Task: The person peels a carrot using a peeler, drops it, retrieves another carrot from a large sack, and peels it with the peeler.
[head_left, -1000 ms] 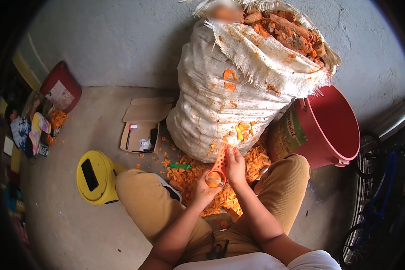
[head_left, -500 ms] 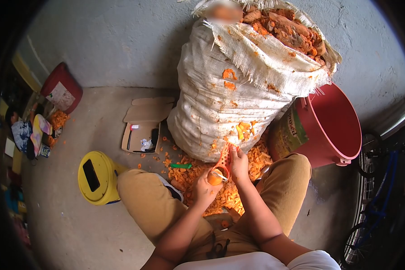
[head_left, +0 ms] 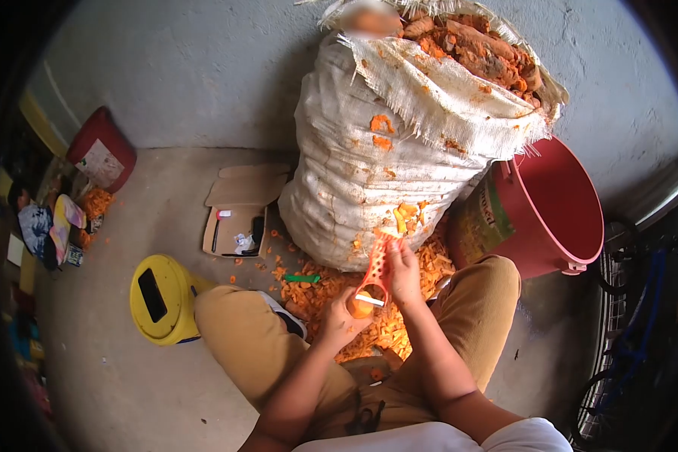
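Observation:
My left hand (head_left: 337, 322) is closed around a peeled orange carrot (head_left: 358, 307), whose rounded end points up toward the blade. In my right hand (head_left: 404, 277), the fingers grip the perforated handle of an orange peeler (head_left: 377, 265). Its pale blade lies across the carrot's top, at or very near the surface. Beneath both hands, a heap of orange peelings (head_left: 384, 331) covers the floor between my legs. A green-handled tool (head_left: 303, 278) lies on the heap's left side. Just beyond my hands stands a large white woven sack (head_left: 377, 181).
Dirt-covered carrots (head_left: 490, 53) fill the sack's open top. A red tub (head_left: 542, 233) stands to the right, and a blue-framed bicycle (head_left: 633, 331) beyond it. On the left are a cardboard box (head_left: 237, 196) and a yellow bucket (head_left: 181, 324) with a phone (head_left: 153, 294) on its lid.
My right hand and the peeler have shifted slightly, with the handle standing a little more upright over the carrot. My left hand keeps its hold on the carrot.

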A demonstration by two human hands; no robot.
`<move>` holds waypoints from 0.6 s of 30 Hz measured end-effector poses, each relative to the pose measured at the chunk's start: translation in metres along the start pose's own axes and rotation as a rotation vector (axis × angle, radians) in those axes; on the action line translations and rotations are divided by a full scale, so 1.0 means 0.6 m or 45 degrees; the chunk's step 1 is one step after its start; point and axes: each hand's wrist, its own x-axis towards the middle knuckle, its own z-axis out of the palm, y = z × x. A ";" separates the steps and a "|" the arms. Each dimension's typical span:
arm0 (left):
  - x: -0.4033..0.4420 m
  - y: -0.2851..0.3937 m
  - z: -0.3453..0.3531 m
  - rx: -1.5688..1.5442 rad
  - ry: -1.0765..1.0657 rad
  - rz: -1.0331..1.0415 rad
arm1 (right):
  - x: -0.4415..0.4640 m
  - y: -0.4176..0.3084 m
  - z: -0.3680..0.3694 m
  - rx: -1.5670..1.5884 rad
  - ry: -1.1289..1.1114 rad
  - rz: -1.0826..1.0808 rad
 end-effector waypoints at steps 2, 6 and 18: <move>0.001 -0.004 0.001 0.034 0.035 0.062 | -0.007 0.006 -0.010 -0.445 -0.130 0.024; 0.001 0.008 -0.001 0.080 -0.002 0.091 | -0.013 -0.002 -0.005 -0.642 -0.142 0.058; -0.007 -0.002 0.006 0.026 -0.114 0.049 | 0.032 -0.030 -0.063 -0.811 0.118 -0.106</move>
